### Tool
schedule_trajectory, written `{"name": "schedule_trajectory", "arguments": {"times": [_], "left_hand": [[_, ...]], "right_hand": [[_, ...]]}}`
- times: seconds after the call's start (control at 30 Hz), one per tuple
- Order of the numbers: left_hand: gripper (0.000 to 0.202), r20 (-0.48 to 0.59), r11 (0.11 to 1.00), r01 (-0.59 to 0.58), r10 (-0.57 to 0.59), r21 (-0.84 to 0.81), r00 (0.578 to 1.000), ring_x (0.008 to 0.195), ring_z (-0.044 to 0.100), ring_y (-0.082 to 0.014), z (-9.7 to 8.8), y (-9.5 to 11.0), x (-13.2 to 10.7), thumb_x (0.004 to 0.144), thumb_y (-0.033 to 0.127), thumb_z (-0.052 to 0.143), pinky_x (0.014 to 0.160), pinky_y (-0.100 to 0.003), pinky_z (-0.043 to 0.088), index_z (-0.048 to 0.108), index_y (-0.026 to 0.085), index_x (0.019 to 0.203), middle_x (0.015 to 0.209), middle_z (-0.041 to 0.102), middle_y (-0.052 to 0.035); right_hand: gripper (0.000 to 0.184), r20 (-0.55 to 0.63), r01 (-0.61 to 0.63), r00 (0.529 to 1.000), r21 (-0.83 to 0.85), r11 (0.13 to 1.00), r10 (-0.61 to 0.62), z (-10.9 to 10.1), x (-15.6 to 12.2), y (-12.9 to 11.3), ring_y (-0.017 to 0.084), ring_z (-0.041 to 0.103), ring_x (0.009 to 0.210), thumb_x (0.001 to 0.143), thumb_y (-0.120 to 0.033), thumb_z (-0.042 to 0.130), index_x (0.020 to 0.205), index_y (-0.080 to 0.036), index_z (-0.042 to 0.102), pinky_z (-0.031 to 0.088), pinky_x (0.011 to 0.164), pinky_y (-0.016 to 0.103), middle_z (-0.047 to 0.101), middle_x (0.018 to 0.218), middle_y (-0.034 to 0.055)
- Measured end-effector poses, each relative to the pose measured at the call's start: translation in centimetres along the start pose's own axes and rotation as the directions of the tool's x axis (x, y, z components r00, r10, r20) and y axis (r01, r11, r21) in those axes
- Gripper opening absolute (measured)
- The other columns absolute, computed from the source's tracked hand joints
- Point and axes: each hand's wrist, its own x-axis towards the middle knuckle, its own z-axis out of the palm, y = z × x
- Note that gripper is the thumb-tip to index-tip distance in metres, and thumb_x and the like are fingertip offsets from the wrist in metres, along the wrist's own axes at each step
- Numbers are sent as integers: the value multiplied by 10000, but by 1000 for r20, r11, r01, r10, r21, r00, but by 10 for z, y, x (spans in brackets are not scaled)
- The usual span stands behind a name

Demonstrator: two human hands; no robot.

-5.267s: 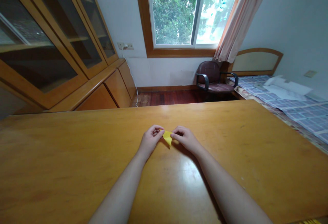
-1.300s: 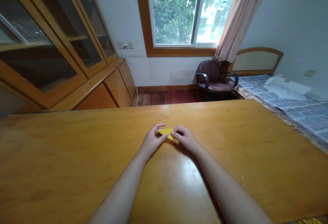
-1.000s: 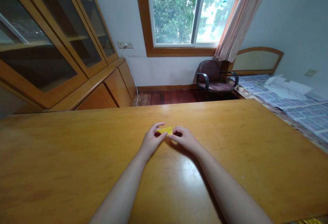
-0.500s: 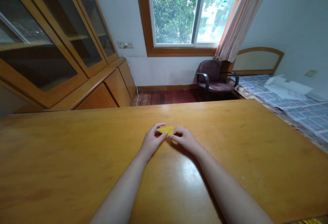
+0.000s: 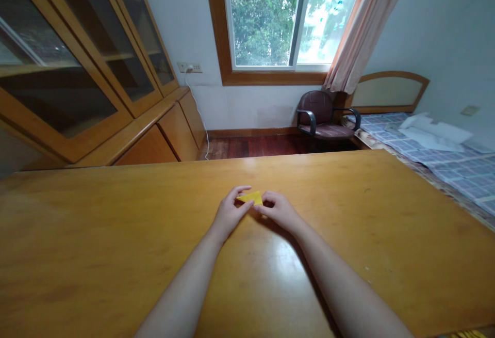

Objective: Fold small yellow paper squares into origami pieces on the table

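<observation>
A small folded piece of yellow paper (image 5: pixel 253 197), roughly triangular with its point to the left, is held between my two hands over the wooden table (image 5: pixel 116 235). My left hand (image 5: pixel 229 212) grips it from the left, thumb on the near edge and fingers behind. From the other side, my right hand (image 5: pixel 280 210) pinches the right end of the paper with thumb and curled fingers. Part of the paper's edges is hidden behind the fingertips.
Beyond the table's far edge stands a dark red armchair (image 5: pixel 316 113). A bed (image 5: pixel 444 157) with a checked sheet lies to the right, a glass-door cabinet (image 5: pixel 88 100) to the left. A bit of yellow material (image 5: pixel 474 334) shows at the bottom right corner.
Hardly anything differs. The right thumb has shifted slightly left at the paper's near edge, and the paper's right end sits a touch further right.
</observation>
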Motion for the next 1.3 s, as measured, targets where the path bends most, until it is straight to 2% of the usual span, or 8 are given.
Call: {"name": "schedule_trajectory", "arguments": {"times": [0.53,0.7,1.0,1.3], "left_hand": [[376,11,1000,22,-22,2,1000,825,612,-162,0,3,-1,783,314,687,772,-262,483,640,215,1144,1033,652,-33],[390,-26,997,13,-15,-72,1000,865,618,-175,0,-4,1,776,319,696,783,-265,483,636,213,1146,1060,661,-49],[427,-90,970,30,-53,-243,995,878,620,-182,-1,-9,6,744,354,726,812,-284,477,629,199,1130,1040,649,-42],[440,-127,953,52,-94,-298,987,847,625,-184,-4,-7,7,734,355,737,764,-275,483,619,178,1119,985,654,-46]], "right_hand": [[232,-12,-11,1000,3,1000,11,0,0,0,121,514,618,806,-297,658,622,-158,635,362,585,231,566,644,-17],[158,-17,-24,1000,73,997,25,0,1,3,133,553,660,792,-270,667,682,-157,672,393,622,238,616,692,-2],[166,-53,-60,996,136,989,67,-1,3,9,154,581,701,781,-320,694,764,-156,713,414,653,256,659,734,16],[159,-84,-72,993,165,984,87,-3,3,8,173,607,726,773,-319,690,753,-163,715,438,693,281,676,744,25]]}}
